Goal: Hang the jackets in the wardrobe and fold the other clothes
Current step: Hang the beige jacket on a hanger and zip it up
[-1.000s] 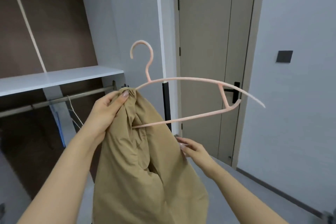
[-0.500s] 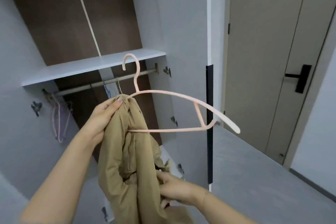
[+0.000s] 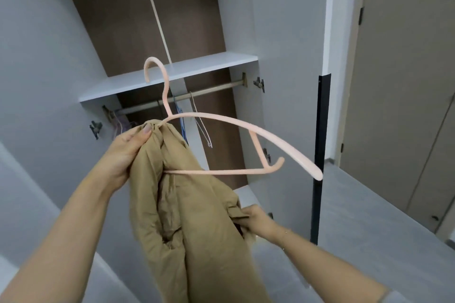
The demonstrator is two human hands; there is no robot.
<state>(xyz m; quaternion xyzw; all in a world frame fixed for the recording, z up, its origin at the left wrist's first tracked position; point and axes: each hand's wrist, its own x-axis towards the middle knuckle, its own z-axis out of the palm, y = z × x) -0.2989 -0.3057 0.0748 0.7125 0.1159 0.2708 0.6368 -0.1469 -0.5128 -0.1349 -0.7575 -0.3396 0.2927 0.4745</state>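
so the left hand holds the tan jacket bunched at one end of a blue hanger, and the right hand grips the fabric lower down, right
Not quite: the hanger is pale pink, not blue, as the head view shows. The rest stands: the left hand holds the tan jacket bunched at one end of it, and the right hand grips the fabric lower down.

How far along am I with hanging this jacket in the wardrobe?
Done: one shoulder of the tan jacket is on the pink hanger, gripped by your left hand. In hand: your right hand holds the loose fabric; the hanger's other arm is bare. Left: dress that side, then hook it on the rail.
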